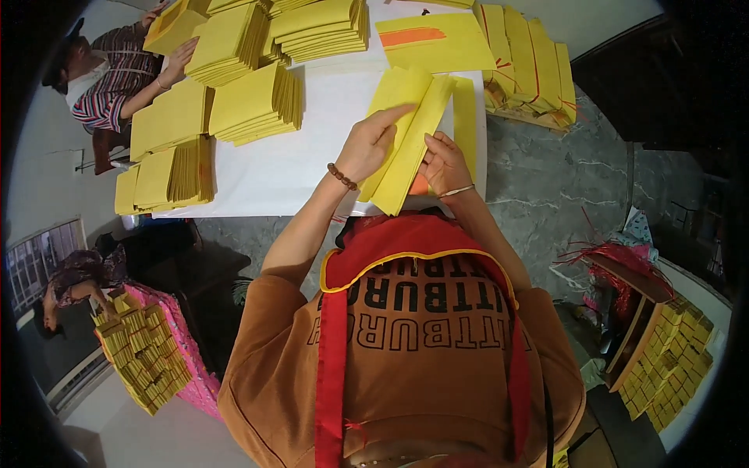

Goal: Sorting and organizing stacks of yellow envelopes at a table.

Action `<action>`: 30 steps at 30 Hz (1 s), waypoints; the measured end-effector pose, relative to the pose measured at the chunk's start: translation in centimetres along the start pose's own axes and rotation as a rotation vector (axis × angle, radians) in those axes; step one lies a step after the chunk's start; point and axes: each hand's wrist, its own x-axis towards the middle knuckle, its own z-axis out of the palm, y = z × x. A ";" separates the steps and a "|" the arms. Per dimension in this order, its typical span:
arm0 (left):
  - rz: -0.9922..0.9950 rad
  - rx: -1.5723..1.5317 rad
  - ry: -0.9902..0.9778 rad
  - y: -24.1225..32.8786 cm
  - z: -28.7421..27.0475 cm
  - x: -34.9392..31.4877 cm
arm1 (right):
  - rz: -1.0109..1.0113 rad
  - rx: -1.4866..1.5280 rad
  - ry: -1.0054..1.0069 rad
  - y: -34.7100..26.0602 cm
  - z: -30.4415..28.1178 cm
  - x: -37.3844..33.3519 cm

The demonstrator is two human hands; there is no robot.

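Over the white table (296,168), our left hand (367,148) and right hand (443,162) both pinch a folded yellow paper sheet (406,140), likely light, limp and crease-prone, best held by its long edges.

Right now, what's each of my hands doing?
Left hand: closed on the folded yellow paper sheet, fingers stretched along its top.
Right hand: gripping the same sheet's right edge.
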 end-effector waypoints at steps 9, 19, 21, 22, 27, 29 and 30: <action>0.027 0.165 -0.069 -0.4 0.6 -0.2 | 0.005 -0.058 0.014 0.2 -0.1 0.4; -0.196 -0.122 -0.022 -1.6 0.3 -0.3 | 0.006 -0.038 0.042 0.1 0.0 0.4; -0.297 -0.022 -0.050 -1.3 0.0 -0.2 | 0.003 -0.031 0.033 0.2 -0.2 0.4; -0.297 -0.023 -0.050 -1.2 0.1 -0.2 | -0.001 -0.023 0.023 0.2 -0.2 0.4; -0.185 -0.033 0.099 -0.9 0.8 -0.4 | -0.016 -0.027 0.007 0.2 -0.1 0.3; -0.147 -0.033 0.089 0.1 0.5 -0.3 | -0.020 -0.025 0.010 0.3 -0.2 0.3; -0.109 -0.034 0.082 0.6 0.3 -0.3 | -0.017 -0.037 0.022 0.4 -0.2 0.4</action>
